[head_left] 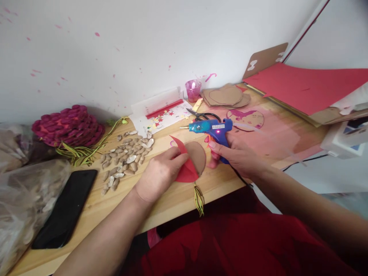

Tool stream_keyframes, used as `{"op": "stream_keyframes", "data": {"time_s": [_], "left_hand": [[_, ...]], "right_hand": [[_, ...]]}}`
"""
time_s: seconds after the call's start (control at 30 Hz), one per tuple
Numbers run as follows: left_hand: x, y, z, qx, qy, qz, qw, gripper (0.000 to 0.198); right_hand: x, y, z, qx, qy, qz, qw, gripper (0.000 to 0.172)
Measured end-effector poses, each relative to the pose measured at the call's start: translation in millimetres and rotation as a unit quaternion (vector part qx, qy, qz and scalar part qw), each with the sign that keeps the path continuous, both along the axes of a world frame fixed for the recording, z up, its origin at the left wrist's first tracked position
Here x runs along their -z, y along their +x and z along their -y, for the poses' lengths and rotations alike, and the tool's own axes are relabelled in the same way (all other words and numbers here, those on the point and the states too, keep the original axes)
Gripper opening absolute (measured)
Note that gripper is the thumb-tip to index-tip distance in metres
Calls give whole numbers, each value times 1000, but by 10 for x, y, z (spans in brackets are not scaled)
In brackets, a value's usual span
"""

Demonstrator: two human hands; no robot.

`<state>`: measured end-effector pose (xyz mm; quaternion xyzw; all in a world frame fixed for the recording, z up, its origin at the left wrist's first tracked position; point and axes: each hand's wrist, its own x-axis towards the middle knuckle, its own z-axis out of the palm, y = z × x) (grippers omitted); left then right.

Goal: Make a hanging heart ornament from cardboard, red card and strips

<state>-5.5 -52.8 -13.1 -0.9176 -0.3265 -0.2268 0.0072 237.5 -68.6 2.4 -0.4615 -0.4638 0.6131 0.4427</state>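
Observation:
My left hand is closed on a round cardboard disc partly covered with red paper, holding it just above the wooden table. A short yellow-green tassel hangs from the disc's lower edge. My right hand grips a blue glue gun with its red light on. The nozzle points left, above the disc, and a clear glue stick sticks out of the back.
Several pale seed shells lie left of the disc, with a dark red shell flower beyond. A black phone, plastic bags, scissors, a pink cup, cardboard cut-outs and red paper sheets surround the spot.

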Motion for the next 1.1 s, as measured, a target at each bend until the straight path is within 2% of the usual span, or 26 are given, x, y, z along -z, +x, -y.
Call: {"op": "stream_keyframes", "data": {"time_s": [0.07, 0.17, 0.33, 0.43, 0.7, 1.1], "left_hand": [[-10, -19, -15, 9, -20, 28, 999, 21], [-13, -53, -35, 25, -53, 48, 997, 20], [-10, -87, -64, 32, -85, 77, 993, 19], [-27, -86, -79, 44, -95, 97, 990, 19], [-51, -105, -86, 53, -100, 102, 988, 17], [-107, -124, -114, 55, -120, 115, 985, 15]], "right_hand": [[-83, 113, -11, -11, 6, 120, 993, 37], [-159, 223, -18, -24, 12, 262, 965, 37], [-155, 228, -34, -36, 84, 399, 912, 38], [-133, 209, -65, -47, 127, 427, 894, 38], [-100, 150, -111, -40, 160, 514, 842, 41], [-108, 147, -105, -58, 168, 519, 836, 33]]}}
